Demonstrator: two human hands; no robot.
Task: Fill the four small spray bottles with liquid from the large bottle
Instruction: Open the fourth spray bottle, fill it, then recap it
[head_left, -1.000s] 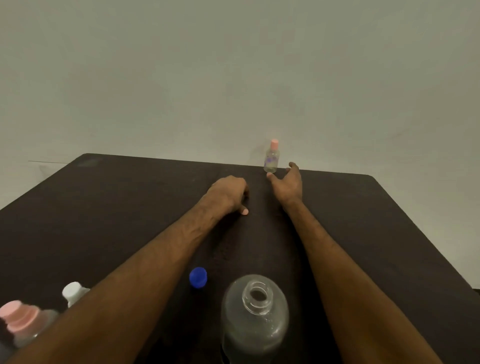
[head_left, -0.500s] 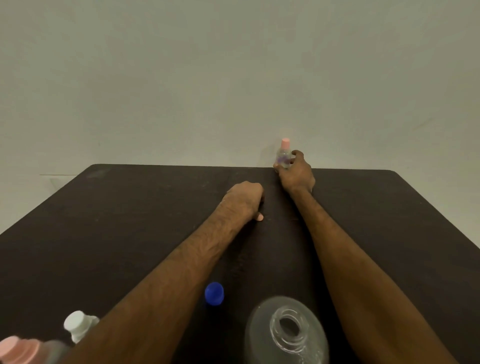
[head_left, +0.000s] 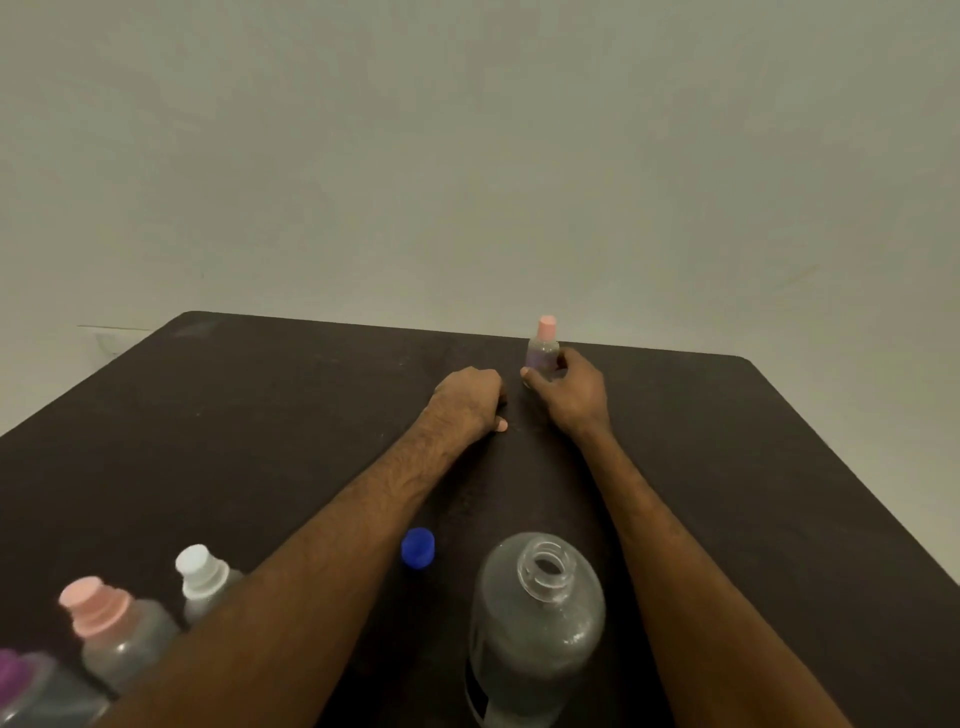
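As the left hand (head_left: 470, 397) is lying fisted, empty, on the desk (head_left: 249, 415), the right hand (head_left: 574, 397) is clasping the far spray bottle (head_left: 543, 352), apparently fetching it for uncapping.

Small spray bottles: four – far pink-capped bottle (head_left: 543, 349), near pink-capped bottle (head_left: 115, 626), white-capped bottle (head_left: 201, 578), purple-capped bottle (head_left: 23, 688). Large bottle (head_left: 535, 629): one. Blue cap (head_left: 417, 548): one. Hands: two – left hand (head_left: 467, 397), right hand (head_left: 574, 397). Bench (head_left: 208, 415): one.

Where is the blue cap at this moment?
In the head view the blue cap lies on the dark table, low centre, between the left forearm and the open large bottle.
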